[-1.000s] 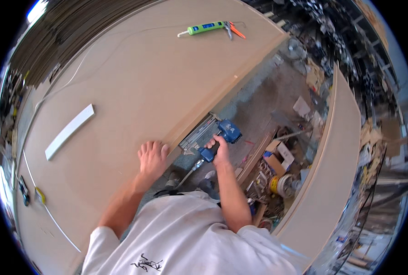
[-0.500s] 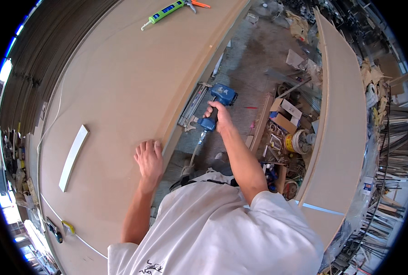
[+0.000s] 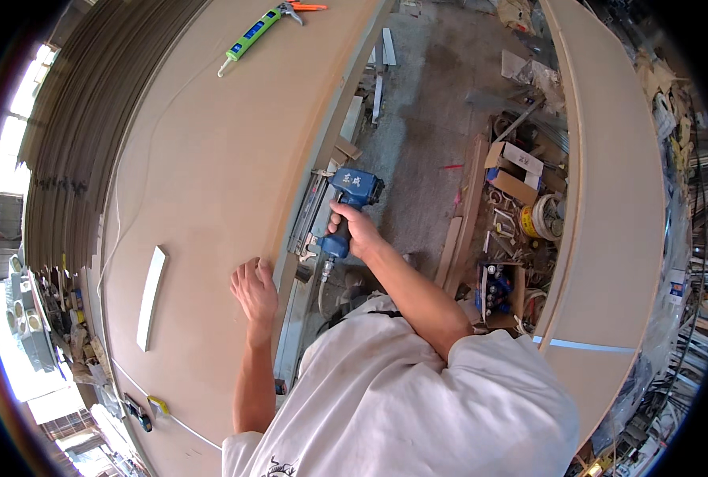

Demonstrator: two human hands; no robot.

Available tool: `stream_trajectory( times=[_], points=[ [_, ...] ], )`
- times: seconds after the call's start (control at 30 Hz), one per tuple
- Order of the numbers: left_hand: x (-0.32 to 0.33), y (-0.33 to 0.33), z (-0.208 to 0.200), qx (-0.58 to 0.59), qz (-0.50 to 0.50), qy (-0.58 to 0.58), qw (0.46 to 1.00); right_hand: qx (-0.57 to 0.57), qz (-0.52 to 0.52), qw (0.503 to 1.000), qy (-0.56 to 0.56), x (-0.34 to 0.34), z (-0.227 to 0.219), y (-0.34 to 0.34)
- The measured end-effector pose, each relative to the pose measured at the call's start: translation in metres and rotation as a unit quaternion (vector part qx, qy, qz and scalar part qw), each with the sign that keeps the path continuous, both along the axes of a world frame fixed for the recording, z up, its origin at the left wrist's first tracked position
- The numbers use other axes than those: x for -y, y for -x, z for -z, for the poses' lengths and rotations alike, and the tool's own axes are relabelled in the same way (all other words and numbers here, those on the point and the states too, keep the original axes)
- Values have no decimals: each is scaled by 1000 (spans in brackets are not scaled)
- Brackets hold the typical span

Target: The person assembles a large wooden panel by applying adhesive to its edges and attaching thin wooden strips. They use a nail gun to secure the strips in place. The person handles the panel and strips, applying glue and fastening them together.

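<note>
My right hand (image 3: 349, 228) is wrapped round the black grip of a blue air nail gun (image 3: 352, 188). The gun lies on its side, its silver magazine toward the edge of a wide tan board (image 3: 203, 191), and its nose seems to meet that edge. From its rear fitting an air hose (image 3: 322, 296) runs down beside my body. My left hand (image 3: 254, 291) rests on the board close to the same edge, fingers slightly bent and apart, holding nothing. To its left lies a narrow white strip (image 3: 152, 298).
A green caulking gun (image 3: 251, 38) lies at the board's far end. At the lower left are a yellow tape measure (image 3: 158, 406) and a dark hand tool (image 3: 138, 412). Beyond the floor gap, with an open carton (image 3: 517, 171) and a bucket (image 3: 541, 218), stands another long panel (image 3: 616, 199).
The nail gun has moved nearer me along the board's edge, held in my right hand. My view has shifted too. My left hand stays on the board.
</note>
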State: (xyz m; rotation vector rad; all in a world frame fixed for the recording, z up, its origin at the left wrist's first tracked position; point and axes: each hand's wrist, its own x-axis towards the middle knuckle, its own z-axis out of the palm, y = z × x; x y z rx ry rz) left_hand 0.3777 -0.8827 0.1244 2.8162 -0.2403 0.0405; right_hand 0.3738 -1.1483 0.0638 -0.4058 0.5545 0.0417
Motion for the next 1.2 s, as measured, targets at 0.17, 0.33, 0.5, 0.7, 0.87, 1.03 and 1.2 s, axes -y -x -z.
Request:
stream_trajectory(
  times=[0.17, 0.33, 0.5, 0.7, 0.87, 1.03, 1.2],
  points=[
    [4, 1, -4, 14, 5, -10, 1000, -13, 6, 1000, -8, 1, 7, 3],
    [3, 0, 0, 0, -3, -7, 1000, -12, -7, 1000, -16, -12, 10, 14],
    [-1, -1, 3, -6, 5, 7, 1000, -18, -23, 1000, 7, -25, 6, 24],
    [-5, -3, 9, 3, 33, 72, 997, -50, -5, 999, -15, -38, -6, 39],
    [-24, -2, 20, -10, 43, 157, 987, -41, -12, 999, 29, -57, -8, 55],
    [-75, 44, 13, 8, 93, 121, 988, -49, 2, 999, 24, -74, -4, 70],
    [-152, 110, 8, 43, 48, 39, 997, -67, -4, 997, 28, -87, -2, 70]
  ],
)
